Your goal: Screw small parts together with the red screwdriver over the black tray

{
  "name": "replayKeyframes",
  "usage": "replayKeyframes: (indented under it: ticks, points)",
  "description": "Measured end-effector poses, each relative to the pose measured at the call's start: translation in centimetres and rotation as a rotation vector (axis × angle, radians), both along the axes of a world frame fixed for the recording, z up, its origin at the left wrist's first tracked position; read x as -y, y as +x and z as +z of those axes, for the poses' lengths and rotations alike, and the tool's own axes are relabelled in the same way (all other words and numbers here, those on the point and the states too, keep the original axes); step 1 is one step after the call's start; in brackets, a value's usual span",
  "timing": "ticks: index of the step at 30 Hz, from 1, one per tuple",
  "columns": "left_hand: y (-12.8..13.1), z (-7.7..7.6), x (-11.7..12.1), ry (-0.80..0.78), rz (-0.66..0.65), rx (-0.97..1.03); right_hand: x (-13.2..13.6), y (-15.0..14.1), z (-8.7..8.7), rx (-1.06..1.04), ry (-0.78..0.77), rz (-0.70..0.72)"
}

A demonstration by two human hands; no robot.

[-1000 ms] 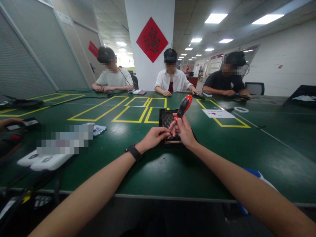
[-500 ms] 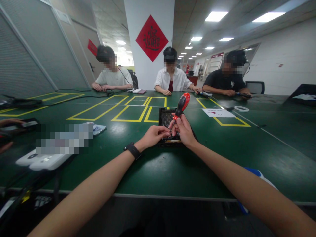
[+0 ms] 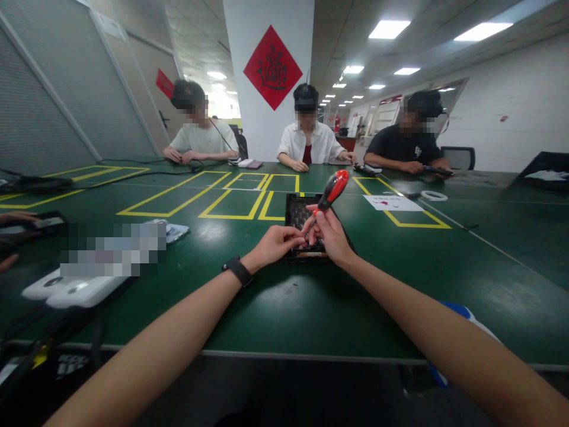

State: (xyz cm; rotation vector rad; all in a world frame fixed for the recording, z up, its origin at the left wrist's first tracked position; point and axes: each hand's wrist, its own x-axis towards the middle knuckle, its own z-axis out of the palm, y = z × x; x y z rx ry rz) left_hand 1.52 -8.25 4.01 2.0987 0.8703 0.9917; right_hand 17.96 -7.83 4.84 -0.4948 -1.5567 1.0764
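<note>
Right hand [image 3: 332, 238] grips screwdriver [image 3: 332, 191], shaft slanting down-left to left hand [image 3: 279, 242]. Left's by the tip, over the black box [image 3: 294, 207]; can't tell its grip.

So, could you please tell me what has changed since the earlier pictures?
The screwdriver in the right hand swung slightly upright, then leaned rightward again. Neither hand visibly took or released anything; the left hand stays at the black case.

Over the black case [image 3: 296, 212], I'm watching the right hand [image 3: 333, 236] gripping a red-and-black screwdriver [image 3: 333, 191], the left hand [image 3: 276, 243] curling near its lower end. White paper [image 3: 395, 204] is lying right of the case.
</note>
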Motion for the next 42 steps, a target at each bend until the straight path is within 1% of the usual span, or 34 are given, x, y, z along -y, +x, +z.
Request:
replayKeyframes:
  ticks: [7,10,15,17,20,22,27,33,38,42]
  points:
    - [0.24,-0.41,-0.25,0.003,0.064,0.038,0.03,0.06,-0.04,-0.003,0.022,-0.019]
    - [0.18,-0.56,-0.38,-0.008,0.034,0.028,0.16,0.06,0.00,-0.001,0.021,-0.006]
    - [0.06,-0.69,-0.35,-0.048,-0.063,0.032,0.31,0.10,0.05,0.028,0.015,0.046]
    - [0.14,-0.71,-0.26,-0.027,-0.040,0.035,0.34,0.08,0.06,0.025,0.026,0.044]
    - [0.35,-0.67,-0.14,0.044,0.066,0.040,0.38,0.03,0.04,0.014,0.044,0.008]
    - [0.47,-0.63,-0.12,0.046,0.099,0.042,0.38,0.01,0.02,0.017,0.046,-0.006]
    - [0.37,-0.77,-0.32,0.015,0.086,0.036,0.17,0.06,-0.11,0.013,0.030,0.009]
    - [0.25,-0.76,-0.39,-0.002,0.018,0.042,-0.08,0.17,-0.10,-0.007,-0.019,0.070]
    - [0.50,-0.51,-0.10,-0.024,0.075,0.084,-0.06,0.13,-0.05,-0.012,-0.002,0.036]
    - [0.49,-0.44,0.01,-0.010,0.102,0.079,-0.03,0.08,-0.04,-0.004,0.015,0.026]
